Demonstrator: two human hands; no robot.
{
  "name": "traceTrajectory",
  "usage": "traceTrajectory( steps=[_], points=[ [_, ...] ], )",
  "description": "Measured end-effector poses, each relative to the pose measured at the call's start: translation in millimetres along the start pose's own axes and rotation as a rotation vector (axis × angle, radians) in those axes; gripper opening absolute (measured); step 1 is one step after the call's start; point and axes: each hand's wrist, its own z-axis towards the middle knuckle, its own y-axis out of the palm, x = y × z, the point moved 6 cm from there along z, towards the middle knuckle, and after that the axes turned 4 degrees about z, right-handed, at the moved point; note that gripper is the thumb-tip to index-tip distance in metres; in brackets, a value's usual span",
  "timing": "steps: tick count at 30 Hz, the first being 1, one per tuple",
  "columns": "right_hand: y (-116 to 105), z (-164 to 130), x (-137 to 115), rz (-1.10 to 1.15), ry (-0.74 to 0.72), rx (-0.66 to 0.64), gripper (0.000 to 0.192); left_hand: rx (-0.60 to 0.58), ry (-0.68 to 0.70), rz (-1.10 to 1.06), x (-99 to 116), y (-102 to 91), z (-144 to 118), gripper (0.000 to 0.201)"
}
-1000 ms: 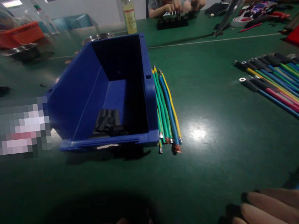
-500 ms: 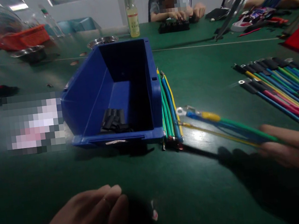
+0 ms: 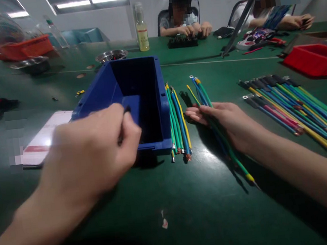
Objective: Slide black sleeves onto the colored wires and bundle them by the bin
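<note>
My left hand [image 3: 93, 154] hovers over the front of a blue plastic bin [image 3: 145, 97], fingers pinched on a small black sleeve piece [image 3: 123, 121]. My right hand [image 3: 225, 121] grips a bunch of coloured wires [image 3: 204, 94] with ring terminals, their tips pointing away from me. A row of green, blue and yellow wires [image 3: 177, 121] lies on the green table right beside the bin, just left of my right hand. My left hand hides the bin's inside front.
A large fan of coloured wires [image 3: 291, 108] lies at the right, a red tray [image 3: 316, 60] behind it. A white card [image 3: 45, 136] sits left of the bin. Two other people work at the far side, near a bottle [image 3: 141, 26] and metal bowls.
My left hand rose from the near edge to the bin front and pinched a black piece. My right hand carried the wire bunch leftward to beside the row of wires.
</note>
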Motion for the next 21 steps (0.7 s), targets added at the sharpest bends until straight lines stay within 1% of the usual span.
traceTrajectory(
  steps=[1, 2, 3, 5, 7, 9, 11, 14, 17, 21],
  points=[
    [4.9, 5.0, 0.2, 0.028, -0.012, 0.009, 0.02, -0.062, -0.041, 0.124, 2.2, 4.0, 19.0, 0.045],
    [9.5, 8.5, 0.9, 0.05, -0.016, 0.013, 0.02, -0.162, -0.073, 0.182, 3.6, 13.0, 35.1, 0.048],
    [13.5, 10.7, 1.6, 0.063, -0.021, 0.014, 0.02, -0.28, -0.082, 0.165, 5.1, 25.3, 47.1, 0.05],
    [19.9, 12.1, 3.2, 0.072, -0.032, 0.013, 0.018, -0.416, -0.026, 0.119, 8.9, 47.0, 60.9, 0.045],
    [24.4, 12.3, 4.6, 0.055, -0.053, 0.006, 0.015, -0.493, 0.007, 0.093, 8.0, 62.1, 62.8, 0.044],
    [28.2, 14.4, 4.0, -0.005, -0.108, -0.013, 0.013, -0.524, 0.018, 0.084, 5.3, 68.0, 59.5, 0.045],
    [31.6, 19.4, 3.2, -0.073, -0.172, -0.034, 0.013, -0.54, 0.02, 0.081, 3.2, 68.2, 56.1, 0.046],
    [35.8, 29.6, 1.4, -0.17, -0.286, -0.059, 0.021, -0.553, 0.033, 0.068, 2.2, 67.8, 55.6, 0.046],
    [38.3, 37.4, -1.5, -0.302, -0.421, -0.069, 0.033, -0.537, 0.059, 0.056, 1.9, 70.8, 59.2, 0.043],
    [35.7, 43.1, 0.2, -0.44, -0.475, -0.035, 0.063, -0.509, 0.08, 0.032, 0.6, 74.0, 61.8, 0.036]
  ],
)
